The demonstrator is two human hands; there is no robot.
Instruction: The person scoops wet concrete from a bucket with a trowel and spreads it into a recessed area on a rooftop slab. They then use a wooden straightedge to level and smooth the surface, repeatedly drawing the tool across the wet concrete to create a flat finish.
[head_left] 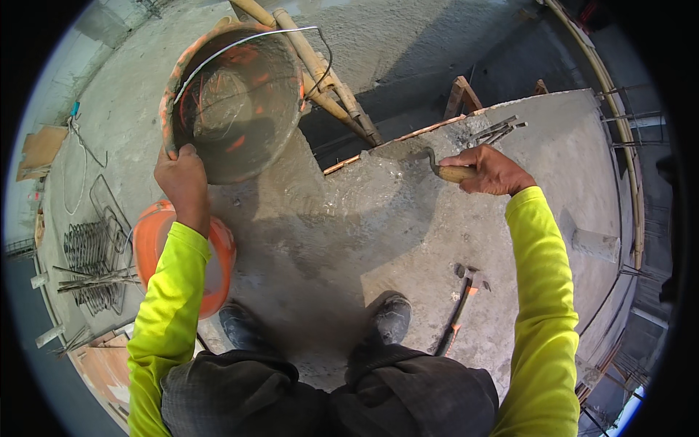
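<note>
My left hand (180, 171) grips mortar-smeared round orange bucket (268, 135), right hand (499, 171) wraps wooden-handled metal trowel (456, 173), its blade indistinct.

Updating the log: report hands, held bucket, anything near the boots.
Left hand gripping mortar-smeared bucket by rim, mouth facing camera. Right hand holding wooden-handled trowel. Near boots: claw hammer right, orange bucket left.

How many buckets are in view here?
2: one bucket held at its rim by the left hand, and an orange bucket below, partly hidden by the left sleeve.
</note>
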